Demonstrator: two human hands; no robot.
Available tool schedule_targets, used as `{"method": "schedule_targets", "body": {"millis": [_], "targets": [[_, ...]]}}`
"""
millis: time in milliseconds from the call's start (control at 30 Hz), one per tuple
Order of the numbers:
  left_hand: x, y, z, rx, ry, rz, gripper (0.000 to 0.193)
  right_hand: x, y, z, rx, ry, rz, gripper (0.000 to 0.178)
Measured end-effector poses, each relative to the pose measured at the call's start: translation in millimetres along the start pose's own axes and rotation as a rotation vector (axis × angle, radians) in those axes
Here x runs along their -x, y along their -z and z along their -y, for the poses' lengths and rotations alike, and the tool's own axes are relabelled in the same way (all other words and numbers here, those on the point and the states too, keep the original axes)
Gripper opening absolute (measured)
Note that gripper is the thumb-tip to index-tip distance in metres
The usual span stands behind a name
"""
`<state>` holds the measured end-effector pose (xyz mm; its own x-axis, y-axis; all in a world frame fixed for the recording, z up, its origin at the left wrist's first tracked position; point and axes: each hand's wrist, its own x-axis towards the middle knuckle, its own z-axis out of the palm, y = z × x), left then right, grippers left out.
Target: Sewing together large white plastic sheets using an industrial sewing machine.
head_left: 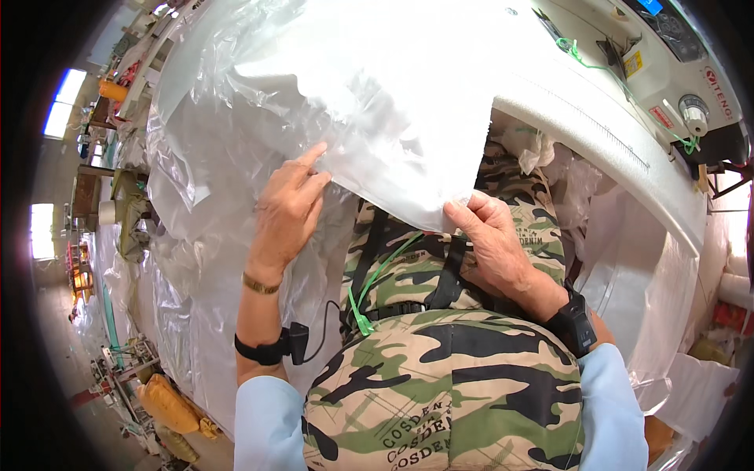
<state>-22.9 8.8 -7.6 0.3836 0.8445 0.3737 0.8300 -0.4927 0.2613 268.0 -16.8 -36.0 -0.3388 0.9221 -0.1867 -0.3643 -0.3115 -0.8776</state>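
Note:
A white translucent plastic sheet [393,157] spreads over the work table and hangs toward my lap, creased and shiny. My right hand [499,243] pinches its near corner between thumb and fingers. Farther left, my left hand [289,208] lies against the sheet near its lower edge, with index and middle fingers stretched out and apart. The thumb of that hand is hidden. Beneath the corner, a green strip [397,255] lies across my camouflage apron [440,377].
A white sewing machine [667,86] with a dial stands at the upper right. The table edge [597,129] carries a ruler scale, and thread snips [554,31] lie behind it. More plastic film [208,314] hangs at left. An orange bundle [169,404] sits at lower left.

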Motion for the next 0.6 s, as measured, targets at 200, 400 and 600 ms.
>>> {"method": "schedule_targets", "body": {"millis": [200,400,600], "targets": [[-21,32,-73,0.152,-0.042,-0.286,0.023,0,-3,-1,-0.087,-0.013,0.001,0.025],[-43,-21,-105,0.313,0.112,-0.027,0.021,-1,-6,-12,-0.101,0.044,0.01,0.025],[-38,-29,-97,0.593,0.289,-0.01,0.012,-3,-9,-9,-0.127,-0.01,0.008,0.026]]}}
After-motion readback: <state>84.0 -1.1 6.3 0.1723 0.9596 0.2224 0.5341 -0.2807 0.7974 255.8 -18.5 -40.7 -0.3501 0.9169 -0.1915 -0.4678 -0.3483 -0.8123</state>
